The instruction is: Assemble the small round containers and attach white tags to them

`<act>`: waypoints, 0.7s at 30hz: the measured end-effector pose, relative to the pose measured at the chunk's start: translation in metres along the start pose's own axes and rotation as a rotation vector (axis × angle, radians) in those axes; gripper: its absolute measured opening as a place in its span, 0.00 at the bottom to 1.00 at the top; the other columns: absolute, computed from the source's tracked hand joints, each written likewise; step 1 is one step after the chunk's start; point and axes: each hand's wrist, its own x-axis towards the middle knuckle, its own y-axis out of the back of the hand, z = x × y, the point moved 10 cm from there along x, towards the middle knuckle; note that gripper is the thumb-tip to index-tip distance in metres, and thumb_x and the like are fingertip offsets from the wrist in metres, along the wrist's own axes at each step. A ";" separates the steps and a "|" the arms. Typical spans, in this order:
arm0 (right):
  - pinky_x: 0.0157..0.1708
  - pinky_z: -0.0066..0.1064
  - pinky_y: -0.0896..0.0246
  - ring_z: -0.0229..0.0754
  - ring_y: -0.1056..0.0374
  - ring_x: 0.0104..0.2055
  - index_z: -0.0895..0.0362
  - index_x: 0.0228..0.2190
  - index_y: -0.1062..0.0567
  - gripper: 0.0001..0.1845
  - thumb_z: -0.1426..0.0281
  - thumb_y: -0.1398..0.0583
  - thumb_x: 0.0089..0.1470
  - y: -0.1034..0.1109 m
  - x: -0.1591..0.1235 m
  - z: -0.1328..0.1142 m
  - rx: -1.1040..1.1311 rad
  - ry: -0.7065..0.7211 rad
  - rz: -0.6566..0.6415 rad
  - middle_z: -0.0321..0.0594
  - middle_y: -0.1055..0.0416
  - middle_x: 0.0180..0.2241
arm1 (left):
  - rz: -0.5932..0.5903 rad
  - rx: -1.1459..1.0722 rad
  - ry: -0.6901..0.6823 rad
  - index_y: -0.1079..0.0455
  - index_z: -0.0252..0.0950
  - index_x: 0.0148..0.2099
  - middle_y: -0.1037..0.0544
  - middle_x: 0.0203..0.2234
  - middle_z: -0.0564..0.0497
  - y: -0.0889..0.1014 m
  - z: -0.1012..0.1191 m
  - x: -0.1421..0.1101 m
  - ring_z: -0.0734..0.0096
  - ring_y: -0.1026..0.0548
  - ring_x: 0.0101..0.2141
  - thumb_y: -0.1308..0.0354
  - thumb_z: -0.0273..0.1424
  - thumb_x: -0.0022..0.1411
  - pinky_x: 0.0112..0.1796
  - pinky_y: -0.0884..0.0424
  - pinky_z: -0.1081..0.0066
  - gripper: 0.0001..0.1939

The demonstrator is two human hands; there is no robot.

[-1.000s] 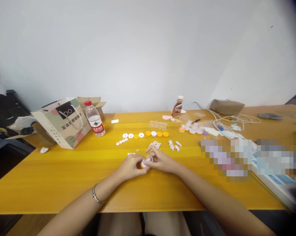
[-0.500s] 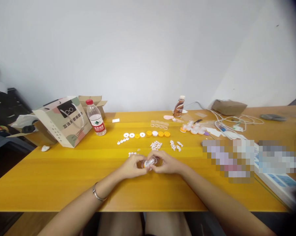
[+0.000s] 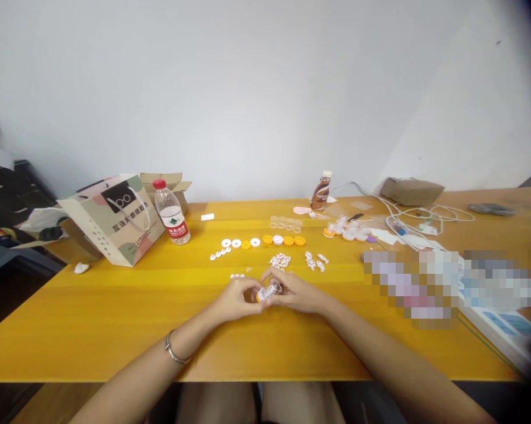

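Note:
Between both hands, just above the table, is a small clear plastic capsule [image 3: 269, 290] with an orange-and-white base and a white piece inside. My left hand [image 3: 238, 299] pinches it at the orange base. My right hand [image 3: 297, 292] has thumb and fingers curled round its clear end. Beyond the hands lie a heap of small white plastic pieces [image 3: 280, 261] and, to its right, several larger white pieces [image 3: 310, 260]. Rows of white and yellow round discs [image 3: 278, 240] sit farther back, with clear cylinder covers [image 3: 285, 224] behind them. Small white caps [image 3: 238, 276] lie by my left hand.
On the left stand a paper bag [image 3: 115, 221], a water bottle [image 3: 172, 213] and an open cardboard box [image 3: 177, 182]. A brown drink bottle [image 3: 321, 191], finished capsules [image 3: 347, 229], white cables [image 3: 407, 215] and a brown package [image 3: 411, 191] are at the back right.
The capsule has tilted slightly, and more of its orange base shows. The fingers of my right hand have shifted a little around its clear end.

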 end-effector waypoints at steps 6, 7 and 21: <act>0.26 0.24 0.47 0.33 0.42 0.26 0.54 0.36 0.42 0.14 0.59 0.46 0.52 -0.010 -0.001 0.001 0.183 -0.020 -0.048 0.31 0.38 0.25 | -0.165 -0.173 -0.008 0.28 0.28 0.31 0.28 0.23 0.51 -0.012 0.001 0.001 0.76 0.33 0.25 0.43 0.36 0.51 0.29 0.37 0.77 0.13; 0.28 0.25 0.46 0.33 0.41 0.27 0.54 0.36 0.43 0.14 0.60 0.46 0.52 -0.012 -0.002 -0.003 0.191 0.003 -0.061 0.31 0.38 0.26 | -0.203 -0.227 0.006 0.28 0.28 0.32 0.28 0.22 0.51 -0.014 -0.002 0.000 0.76 0.34 0.25 0.43 0.38 0.51 0.29 0.37 0.77 0.15; 0.24 0.24 0.48 0.32 0.43 0.24 0.56 0.32 0.42 0.11 0.60 0.49 0.55 0.000 0.002 0.004 0.111 0.031 0.091 0.32 0.39 0.23 | 0.051 -0.001 -0.059 0.29 0.30 0.30 0.27 0.23 0.51 0.008 0.007 -0.001 0.74 0.33 0.26 0.40 0.36 0.47 0.31 0.37 0.75 0.12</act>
